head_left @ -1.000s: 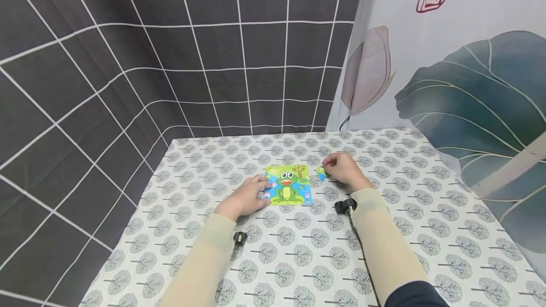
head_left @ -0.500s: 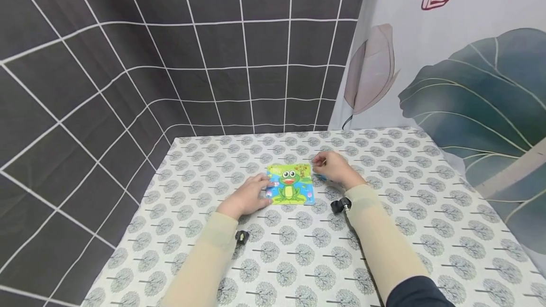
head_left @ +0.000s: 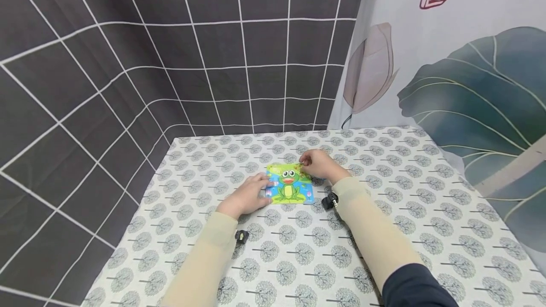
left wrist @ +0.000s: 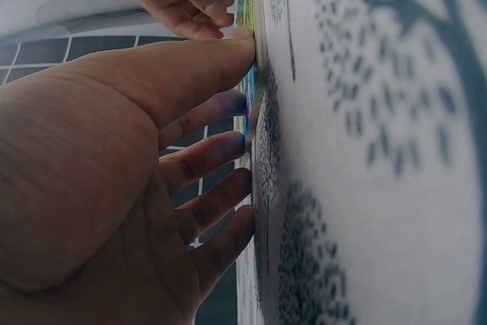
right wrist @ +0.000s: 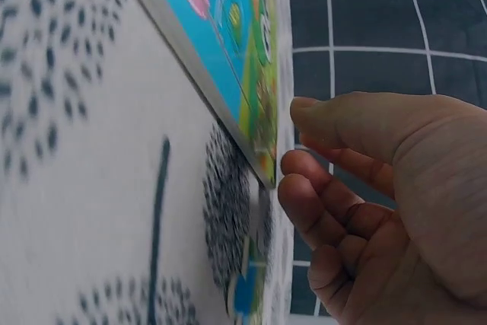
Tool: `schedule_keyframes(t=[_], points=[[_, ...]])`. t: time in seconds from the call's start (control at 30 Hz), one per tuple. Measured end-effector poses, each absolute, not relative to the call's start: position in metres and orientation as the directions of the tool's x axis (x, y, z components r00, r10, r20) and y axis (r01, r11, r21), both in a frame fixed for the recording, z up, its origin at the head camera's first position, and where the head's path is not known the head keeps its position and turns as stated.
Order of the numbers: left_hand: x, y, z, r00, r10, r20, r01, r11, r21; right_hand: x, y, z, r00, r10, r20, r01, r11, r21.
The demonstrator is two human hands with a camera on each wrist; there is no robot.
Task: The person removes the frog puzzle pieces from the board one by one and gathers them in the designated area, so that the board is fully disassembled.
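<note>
Right now, we are seeing the frog-printed board (head_left: pixel 288 193) lying flat on the patterned tabletop (head_left: pixel 298 238). Around its middle, our left hand (head_left: pixel 246 197) is resting at nine o'clock, fingers lying spread and touching the board's edge, thumb touching it lower, toward eight. Our right hand (head_left: pixel 321 164) is hovering at one o'clock by the board's corner; its fingers are hanging loosely curled, the thumb standing slightly apart, nothing showing between them. Toward six o'clock in the right wrist view, a small blue-and-green piece (right wrist: pixel 245 293) is lying near that corner; whether it is touching the board, we are not managing to tell. In our judgement, we are steadying the board with the left while attending to its corner with the right, and the next move is calling for light fingertip contact there, without the board sliding.
</note>
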State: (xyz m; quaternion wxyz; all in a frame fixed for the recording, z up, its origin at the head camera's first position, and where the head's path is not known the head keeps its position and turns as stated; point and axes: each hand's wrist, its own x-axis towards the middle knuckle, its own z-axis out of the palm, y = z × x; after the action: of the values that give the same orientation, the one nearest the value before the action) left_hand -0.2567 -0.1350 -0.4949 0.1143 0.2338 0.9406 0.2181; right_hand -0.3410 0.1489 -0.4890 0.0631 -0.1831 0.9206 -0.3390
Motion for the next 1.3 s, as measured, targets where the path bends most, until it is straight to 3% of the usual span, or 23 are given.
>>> schedule_keyframes(t=[0.63,1.3], points=[[-0.259,-0.135,-0.496,-0.866,0.490,-0.100,0.397,0.796,0.456,-0.346,0.122,-0.493,-0.907,-0.414,-0.079,-0.309,0.782,-0.542],[-0.258,-0.135,-0.496,-0.865,0.491,-0.105,0.398,0.798,0.452,-0.343,0.112,-0.482,-0.888,-0.415,-0.198,-0.243,0.789,-0.564]])
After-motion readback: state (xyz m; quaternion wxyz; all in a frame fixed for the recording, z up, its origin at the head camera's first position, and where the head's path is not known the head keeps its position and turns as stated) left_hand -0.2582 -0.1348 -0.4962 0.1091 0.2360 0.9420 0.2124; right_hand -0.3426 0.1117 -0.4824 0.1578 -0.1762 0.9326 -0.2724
